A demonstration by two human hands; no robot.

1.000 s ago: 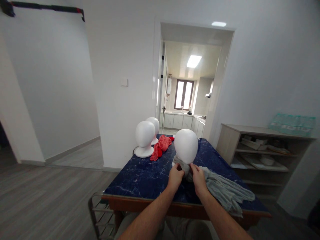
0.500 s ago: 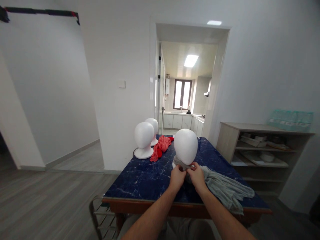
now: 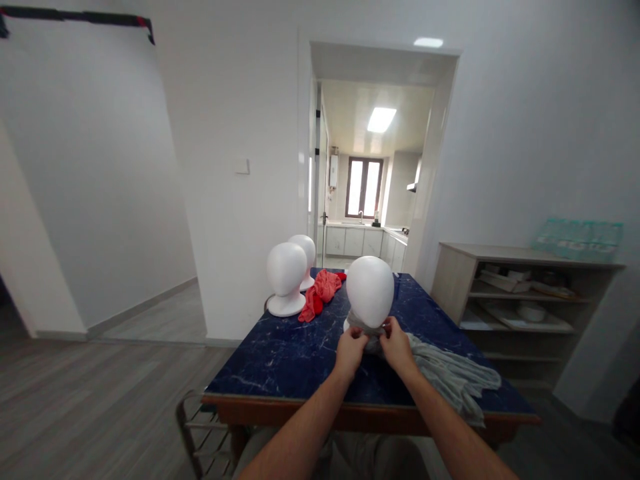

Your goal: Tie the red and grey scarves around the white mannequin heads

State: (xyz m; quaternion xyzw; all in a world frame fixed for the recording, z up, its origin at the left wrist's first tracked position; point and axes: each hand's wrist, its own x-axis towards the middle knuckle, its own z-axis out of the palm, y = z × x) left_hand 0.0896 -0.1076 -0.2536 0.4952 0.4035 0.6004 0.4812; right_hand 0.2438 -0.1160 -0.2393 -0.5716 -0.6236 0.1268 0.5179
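Note:
A white mannequin head (image 3: 371,288) stands upright on the dark blue marbled table (image 3: 295,360). Around its neck goes a grey scarf (image 3: 447,373), whose long loose part trails over the tabletop to the right front edge. My left hand (image 3: 351,350) pinches the scarf at the left front of the neck. On the other side of the neck front, my right hand (image 3: 397,345) is closed on the same cloth. A small gap lies between the two hands, with bunched fabric in it. The neck and base are mostly hidden by scarf and hands.
Two more white mannequin heads (image 3: 287,272) stand at the table's back left. Beside them lies a crumpled red cloth (image 3: 324,291). A metal rack (image 3: 200,427) is at the table's left front. To the right stands a shelf unit (image 3: 525,255) with bottled water (image 3: 577,237) on top.
My hands have moved slightly apart along the scarf at the neck, the right one shifting outward. The loose end has been drawn a little to the left. The view has shifted slightly.

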